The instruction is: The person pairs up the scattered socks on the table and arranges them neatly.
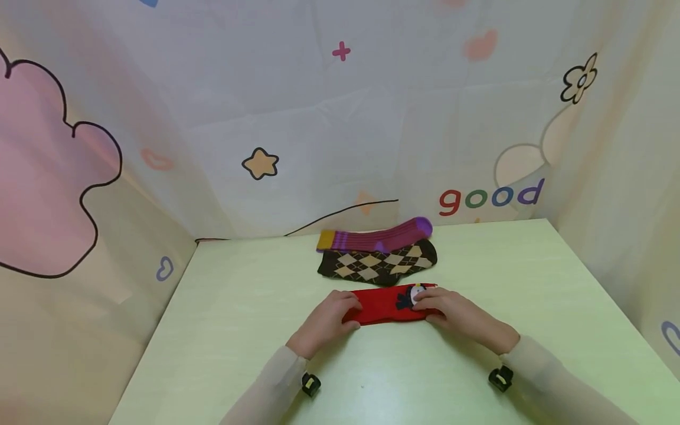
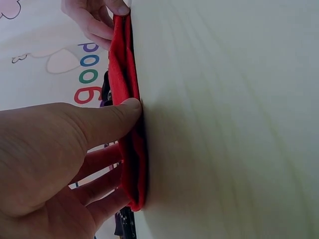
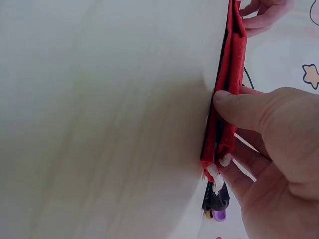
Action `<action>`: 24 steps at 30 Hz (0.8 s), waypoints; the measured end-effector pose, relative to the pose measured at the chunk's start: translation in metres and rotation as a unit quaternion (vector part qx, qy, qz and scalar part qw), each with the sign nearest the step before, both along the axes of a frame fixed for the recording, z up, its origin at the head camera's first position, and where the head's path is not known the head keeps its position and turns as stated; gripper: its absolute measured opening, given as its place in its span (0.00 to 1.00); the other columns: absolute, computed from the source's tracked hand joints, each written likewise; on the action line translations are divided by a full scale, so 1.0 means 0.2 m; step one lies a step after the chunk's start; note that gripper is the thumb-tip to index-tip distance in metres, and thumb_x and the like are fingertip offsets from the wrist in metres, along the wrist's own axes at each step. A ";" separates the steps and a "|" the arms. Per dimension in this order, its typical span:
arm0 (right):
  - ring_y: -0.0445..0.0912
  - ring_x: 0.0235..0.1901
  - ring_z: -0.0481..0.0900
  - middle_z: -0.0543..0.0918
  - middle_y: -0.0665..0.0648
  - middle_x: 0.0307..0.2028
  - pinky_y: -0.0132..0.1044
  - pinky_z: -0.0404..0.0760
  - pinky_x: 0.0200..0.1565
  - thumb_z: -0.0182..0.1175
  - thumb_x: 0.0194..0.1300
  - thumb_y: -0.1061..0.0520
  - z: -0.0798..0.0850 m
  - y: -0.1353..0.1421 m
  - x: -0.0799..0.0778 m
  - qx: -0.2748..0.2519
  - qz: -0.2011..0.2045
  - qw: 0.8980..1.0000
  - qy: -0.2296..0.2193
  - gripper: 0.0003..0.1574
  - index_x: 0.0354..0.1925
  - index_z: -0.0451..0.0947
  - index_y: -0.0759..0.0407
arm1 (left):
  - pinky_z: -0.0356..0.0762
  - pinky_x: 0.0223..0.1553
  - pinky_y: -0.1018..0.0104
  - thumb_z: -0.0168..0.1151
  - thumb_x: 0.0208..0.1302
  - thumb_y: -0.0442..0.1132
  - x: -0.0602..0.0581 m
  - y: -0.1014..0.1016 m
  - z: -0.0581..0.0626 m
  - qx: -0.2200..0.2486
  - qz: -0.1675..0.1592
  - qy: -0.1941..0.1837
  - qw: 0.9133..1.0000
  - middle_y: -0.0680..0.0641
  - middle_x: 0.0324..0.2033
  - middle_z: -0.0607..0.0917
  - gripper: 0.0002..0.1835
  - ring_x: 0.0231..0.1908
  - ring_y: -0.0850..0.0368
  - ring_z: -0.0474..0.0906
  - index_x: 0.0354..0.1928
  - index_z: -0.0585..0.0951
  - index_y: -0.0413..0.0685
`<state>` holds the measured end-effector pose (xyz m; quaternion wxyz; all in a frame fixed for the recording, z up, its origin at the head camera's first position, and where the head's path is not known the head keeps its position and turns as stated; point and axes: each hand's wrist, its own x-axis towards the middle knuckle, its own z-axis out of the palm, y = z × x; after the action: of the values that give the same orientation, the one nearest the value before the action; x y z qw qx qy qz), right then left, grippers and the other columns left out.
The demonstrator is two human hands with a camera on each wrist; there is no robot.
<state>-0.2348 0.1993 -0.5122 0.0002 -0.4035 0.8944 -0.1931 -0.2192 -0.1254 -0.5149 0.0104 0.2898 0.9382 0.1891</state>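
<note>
A red sock (image 1: 379, 307) with a penguin-like figure near its right end lies flat and folded on the table. My left hand (image 1: 333, 316) holds its left end, thumb along the near edge and fingers over the top. At the other end, my right hand (image 1: 451, 310) grips the sock the same way and partly covers the figure. The right wrist view shows layered red fabric (image 3: 232, 64) with white threads (image 3: 217, 177) at the end. Just behind lies a dark argyle sock (image 1: 372, 267), overlapping a purple-and-maroon sock (image 1: 382, 238) with a mustard cuff.
The pale green table (image 1: 255, 295) extends to both sides of the socks. Behind it hangs a printed curtain (image 1: 297, 106) with a star, flowers and the word "good". A dark band device (image 1: 310, 385) sits on each wrist.
</note>
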 end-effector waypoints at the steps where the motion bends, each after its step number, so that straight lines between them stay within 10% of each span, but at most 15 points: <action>1: 0.59 0.58 0.79 0.83 0.61 0.58 0.57 0.80 0.58 0.70 0.62 0.68 0.00 0.00 0.00 -0.001 0.000 1.000 -0.001 0.19 0.52 0.86 0.59 | 0.74 0.64 0.59 0.72 0.66 0.41 0.00 0.00 0.00 0.000 -0.001 0.002 1.000 0.47 0.56 0.84 0.16 0.58 0.50 0.76 0.53 0.86 0.45; 24: 0.59 0.59 0.79 0.83 0.63 0.57 0.56 0.79 0.58 0.69 0.62 0.71 0.00 -0.02 -0.08 -0.004 0.012 1.000 0.008 0.19 0.52 0.86 0.61 | 0.72 0.66 0.59 0.71 0.67 0.42 -0.09 -0.01 -0.02 -0.020 0.003 0.010 1.000 0.48 0.56 0.84 0.15 0.59 0.50 0.76 0.53 0.86 0.45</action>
<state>-0.2501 0.1948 -0.5113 -0.0062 -0.4161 0.8884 -0.1937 -0.2368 -0.1267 -0.5193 0.0067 0.2887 0.9426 0.1677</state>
